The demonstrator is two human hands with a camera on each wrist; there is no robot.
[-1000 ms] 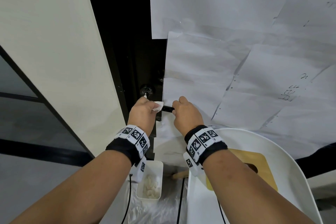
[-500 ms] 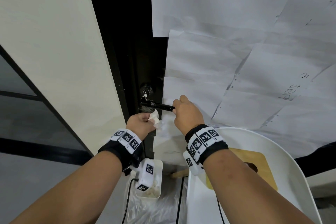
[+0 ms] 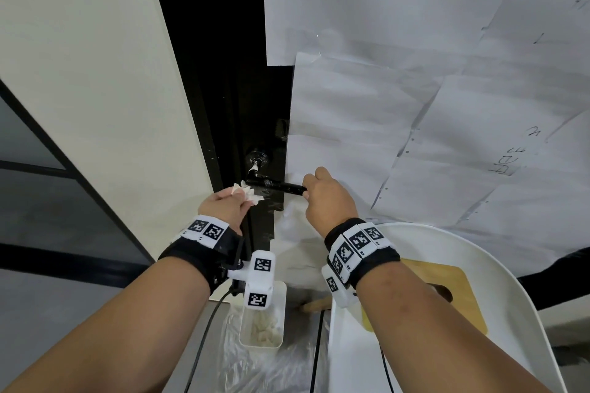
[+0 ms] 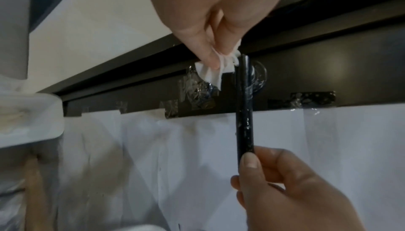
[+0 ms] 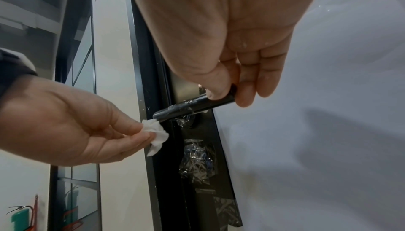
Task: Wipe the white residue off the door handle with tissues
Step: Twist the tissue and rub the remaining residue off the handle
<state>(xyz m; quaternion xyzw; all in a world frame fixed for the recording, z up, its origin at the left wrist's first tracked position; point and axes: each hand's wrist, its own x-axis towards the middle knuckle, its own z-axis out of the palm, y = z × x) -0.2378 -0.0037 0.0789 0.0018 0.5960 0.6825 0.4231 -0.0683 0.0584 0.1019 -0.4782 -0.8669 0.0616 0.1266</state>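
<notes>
The left hand (image 3: 223, 206) pinches a crumpled tissue (image 3: 248, 193) between thumb and fingers, touching the left end of the door handle (image 3: 275, 186). The right hand (image 3: 329, 199) grips the handle's right tip, thumb and fingers clamped on it.

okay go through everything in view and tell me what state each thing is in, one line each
door handle: horizontal, white smears along it, free end gripped.
tissue: crumpled, at the handle's pivot end.
left hand: pinches the tissue.
right hand: grips the handle's tip.
white tub: open, pale lumps inside.

Bare forearms; black wristbands (image 3: 362, 252) with white square-code tags, white tagged camera block (image 3: 259, 279), thin black cable (image 3: 204, 329).
</notes>
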